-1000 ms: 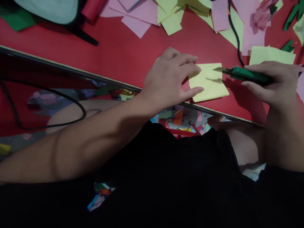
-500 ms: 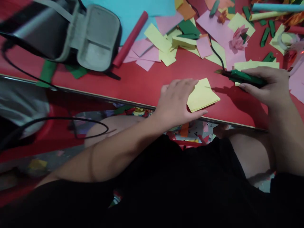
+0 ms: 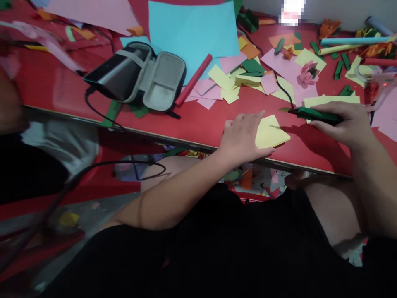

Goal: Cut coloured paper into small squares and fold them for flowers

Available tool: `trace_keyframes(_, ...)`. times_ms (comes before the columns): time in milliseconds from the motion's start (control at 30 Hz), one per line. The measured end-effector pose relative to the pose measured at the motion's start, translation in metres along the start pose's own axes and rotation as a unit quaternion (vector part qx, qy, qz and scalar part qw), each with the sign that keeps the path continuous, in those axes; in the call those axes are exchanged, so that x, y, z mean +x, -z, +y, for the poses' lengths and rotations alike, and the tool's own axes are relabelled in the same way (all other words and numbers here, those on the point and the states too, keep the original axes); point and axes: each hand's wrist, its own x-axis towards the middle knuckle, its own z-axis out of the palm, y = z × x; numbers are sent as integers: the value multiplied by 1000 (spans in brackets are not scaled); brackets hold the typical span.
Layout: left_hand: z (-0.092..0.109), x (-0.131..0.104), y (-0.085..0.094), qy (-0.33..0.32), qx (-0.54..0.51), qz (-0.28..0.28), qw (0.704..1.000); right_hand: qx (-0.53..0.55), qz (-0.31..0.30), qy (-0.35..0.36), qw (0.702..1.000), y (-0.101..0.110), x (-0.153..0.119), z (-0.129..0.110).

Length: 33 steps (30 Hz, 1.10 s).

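Observation:
My left hand (image 3: 243,136) lies on the red table (image 3: 198,128) near its front edge, fingers spread, at the left side of a small stack of yellow paper (image 3: 271,131). Thumb and fingertips touch or nearly touch the stack. To the right, my right hand (image 3: 350,122) is closed round a green utility knife (image 3: 319,115), its blade out and pointing left, above the table. Under and behind the knife lies another yellow paper strip (image 3: 331,100).
An open grey case (image 3: 164,80) holding a black device stands at the left, its cable hanging over the edge. Behind are a red paper roll (image 3: 194,80), a blue sheet (image 3: 192,29), scraps and a pink paper flower (image 3: 308,73). A person's arm (image 3: 10,103) shows far left.
The view has shifted left and up, showing more of the table. Both hands keep nearly the same places beside the yellow stack; my left fingers have spread slightly.

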Motion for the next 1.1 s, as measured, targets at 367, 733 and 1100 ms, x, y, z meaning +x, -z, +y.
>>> trace_keyframes(367, -16, 6, 5, -92, -5, -54, 994, 15, 5, -15, 1000, 5, -5, -3)
trace_keyframes(733, -39, -14, -6, -60, -4, 46, 997, 2, -10, -15, 1000, 4, -6, -3)
trace_keyframes(1100, -31, -13, -1, -12, -13, 18, 1000, -54, -157, 124, 978, -25, -7, -30)
